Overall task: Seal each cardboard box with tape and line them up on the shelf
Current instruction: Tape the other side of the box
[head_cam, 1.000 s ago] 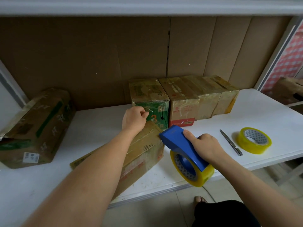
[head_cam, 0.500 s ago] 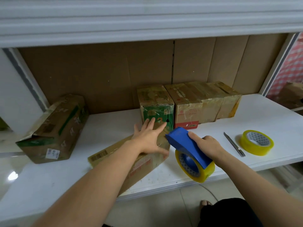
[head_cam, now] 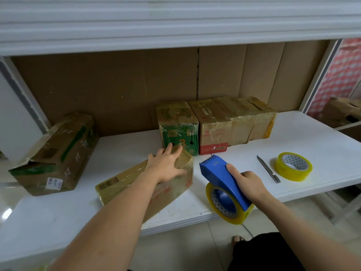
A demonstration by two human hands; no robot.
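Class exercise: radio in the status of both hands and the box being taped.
Left hand flat on the box, open. Right hand gripping tape dispenser, off the box. Green box close behind.

- I see a white shelf (head_cam: 304, 133) with a brown cardboard back wall.
- Four taped boxes (head_cam: 214, 124) stand in a row at the back, side by side and touching.
- A long taped box (head_cam: 121, 184) lies flat at an angle near the front edge.
- At my left lies a larger box (head_cam: 56, 153) on its side, one end flap loose.
- At my right lie a slim utility knife (head_cam: 268, 169) and, just beside it, a yellow tape roll (head_cam: 293, 166).
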